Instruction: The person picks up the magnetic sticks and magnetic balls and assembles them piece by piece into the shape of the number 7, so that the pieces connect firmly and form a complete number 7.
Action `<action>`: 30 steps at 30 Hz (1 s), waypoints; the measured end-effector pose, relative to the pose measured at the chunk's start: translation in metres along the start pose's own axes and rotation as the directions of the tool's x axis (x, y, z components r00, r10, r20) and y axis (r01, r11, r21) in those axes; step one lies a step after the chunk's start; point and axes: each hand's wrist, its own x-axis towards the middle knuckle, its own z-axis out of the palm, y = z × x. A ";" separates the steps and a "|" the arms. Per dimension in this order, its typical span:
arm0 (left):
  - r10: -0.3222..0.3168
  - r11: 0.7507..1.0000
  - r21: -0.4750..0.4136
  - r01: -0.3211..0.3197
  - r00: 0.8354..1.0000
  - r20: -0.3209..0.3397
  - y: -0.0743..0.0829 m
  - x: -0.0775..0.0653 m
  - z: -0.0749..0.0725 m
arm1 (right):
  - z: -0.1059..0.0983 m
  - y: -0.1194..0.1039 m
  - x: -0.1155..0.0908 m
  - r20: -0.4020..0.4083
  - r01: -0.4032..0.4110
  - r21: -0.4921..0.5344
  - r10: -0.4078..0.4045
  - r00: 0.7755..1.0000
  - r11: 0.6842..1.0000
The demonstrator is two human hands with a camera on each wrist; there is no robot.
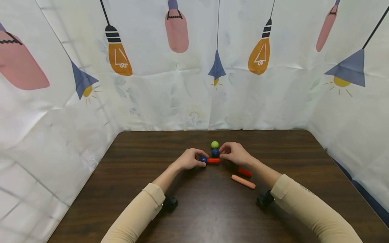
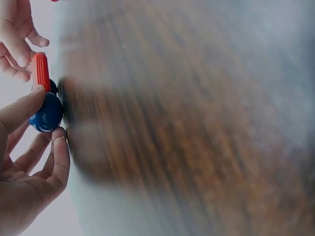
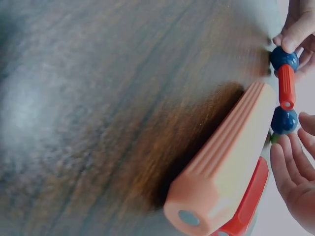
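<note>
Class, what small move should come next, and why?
The right grip should probably bring the nearby blue ball to the bare end of the red rod between both grips: the left grip pinches another blue ball at the opposite end, while the right one hangs open beside its ball.

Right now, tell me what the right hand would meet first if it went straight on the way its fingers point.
The right hand would likely meet the blue ball beside the green ball first, though the remaining gap is unclear.

left grip [image 1: 189,159] pinching | right grip [image 1: 236,154] relaxed, half-curled | forearms [image 1: 166,176] angled inward
</note>
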 end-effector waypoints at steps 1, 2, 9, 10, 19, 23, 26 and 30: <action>0.002 1.000 0.000 -0.002 1.000 0.000 0.000 0.000 0.000 | 0.000 0.000 0.001 -0.005 -0.001 0.005 0.001 1.000 1.000; 0.003 1.000 0.000 -0.003 1.000 -0.001 0.000 0.000 -0.001 | 0.000 0.000 0.002 -0.010 -0.006 0.009 0.006 1.000 1.000; 0.002 1.000 0.007 -0.002 1.000 0.004 -0.001 0.000 -0.001 | 0.001 -0.001 0.007 -0.029 -0.048 0.010 0.048 0.998 0.999; 0.000 1.000 0.008 0.000 1.000 0.004 -0.001 0.000 -0.001 | 0.001 -0.002 0.008 -0.032 -0.051 0.008 0.051 0.998 0.999; -0.002 1.000 0.010 0.002 1.000 0.010 0.000 -0.002 -0.002 | 0.003 -0.005 0.011 -0.038 -0.040 0.001 0.040 0.998 0.999; -0.002 1.000 0.021 0.002 1.000 0.012 -0.003 -0.002 -0.002 | 0.005 -0.004 0.013 -0.030 -0.049 0.010 0.049 0.998 0.999; -0.002 1.000 0.022 0.002 1.000 0.010 -0.004 -0.002 -0.002 | 0.007 -0.002 0.015 -0.026 -0.055 0.012 0.055 0.998 0.998; -0.004 1.000 0.012 0.004 1.000 0.005 -0.002 -0.005 -0.002 | 0.009 -0.003 0.018 -0.029 -0.060 0.008 0.060 0.998 0.998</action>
